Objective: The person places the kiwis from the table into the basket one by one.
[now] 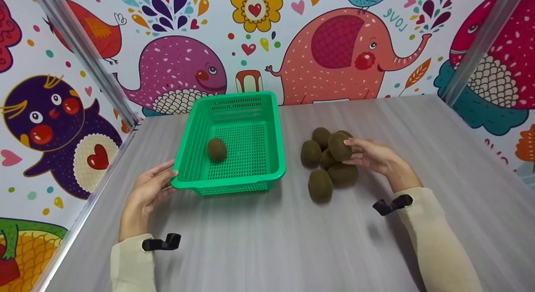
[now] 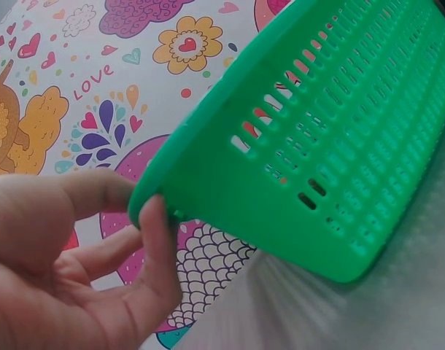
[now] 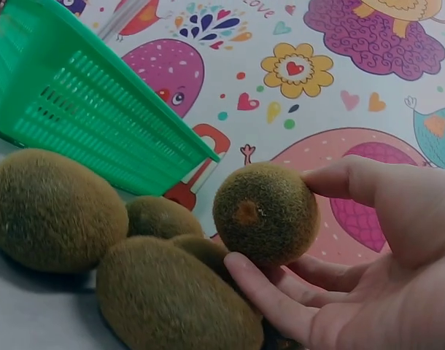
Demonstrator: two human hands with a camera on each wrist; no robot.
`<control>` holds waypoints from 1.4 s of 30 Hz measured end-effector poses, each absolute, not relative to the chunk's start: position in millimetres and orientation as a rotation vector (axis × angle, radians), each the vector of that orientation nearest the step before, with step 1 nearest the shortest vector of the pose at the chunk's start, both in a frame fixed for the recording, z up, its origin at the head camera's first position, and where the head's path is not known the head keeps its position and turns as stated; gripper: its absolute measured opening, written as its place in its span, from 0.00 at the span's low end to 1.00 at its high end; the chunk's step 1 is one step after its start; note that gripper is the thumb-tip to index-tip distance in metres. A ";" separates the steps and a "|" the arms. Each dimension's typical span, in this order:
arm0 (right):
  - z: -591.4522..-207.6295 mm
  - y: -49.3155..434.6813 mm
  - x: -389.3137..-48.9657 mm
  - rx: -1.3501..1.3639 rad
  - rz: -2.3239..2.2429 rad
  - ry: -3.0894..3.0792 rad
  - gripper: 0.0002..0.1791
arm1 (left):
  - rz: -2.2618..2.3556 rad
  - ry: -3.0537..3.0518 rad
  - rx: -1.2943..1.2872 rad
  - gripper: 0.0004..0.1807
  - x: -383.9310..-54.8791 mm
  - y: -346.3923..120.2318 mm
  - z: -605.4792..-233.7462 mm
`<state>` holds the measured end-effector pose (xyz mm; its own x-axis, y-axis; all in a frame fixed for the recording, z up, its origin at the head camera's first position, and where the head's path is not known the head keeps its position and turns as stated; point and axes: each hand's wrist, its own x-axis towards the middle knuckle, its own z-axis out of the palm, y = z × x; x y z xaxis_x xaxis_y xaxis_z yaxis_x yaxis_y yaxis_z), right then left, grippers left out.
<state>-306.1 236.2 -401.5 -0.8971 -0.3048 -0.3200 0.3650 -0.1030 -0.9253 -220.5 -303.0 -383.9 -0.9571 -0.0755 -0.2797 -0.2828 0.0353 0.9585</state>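
Note:
A green plastic basket [image 1: 230,184] with slotted walls stands on the table, one brown kiwi [image 1: 217,149] lying inside toward its left side. My left hand [image 1: 151,187] pinches the basket's near left corner; in the left wrist view, thumb and fingers clasp the rim [image 2: 153,179]. To the right of the basket, my right hand [image 1: 374,156] grips a kiwi [image 3: 265,213] between thumb and fingers, over a heap of several kiwis. One kiwi [image 1: 320,186] of that heap lies nearest the front, and another [image 1: 311,154] sits at its left.
Behind the grey table [image 1: 267,242] rises a wall [image 1: 255,49] printed with cartoon animals, and a similar panel [image 1: 54,116] borders the left side. Metal posts [image 1: 90,60] stand at the corners. The basket's far end reaches close to the back wall.

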 end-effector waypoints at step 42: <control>-325.1 131.4 -334.2 -0.109 -1.850 1.885 0.18 | 2.047 2.126 -0.392 0.34 -223.0 -302.6 -386.3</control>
<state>-334.2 131.4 -325.1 -0.8749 -0.3899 -0.2871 0.2797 0.0769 -0.9570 -223.0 -302.6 -386.3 -0.9521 -0.0743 -0.2965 -0.2991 0.0265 0.9538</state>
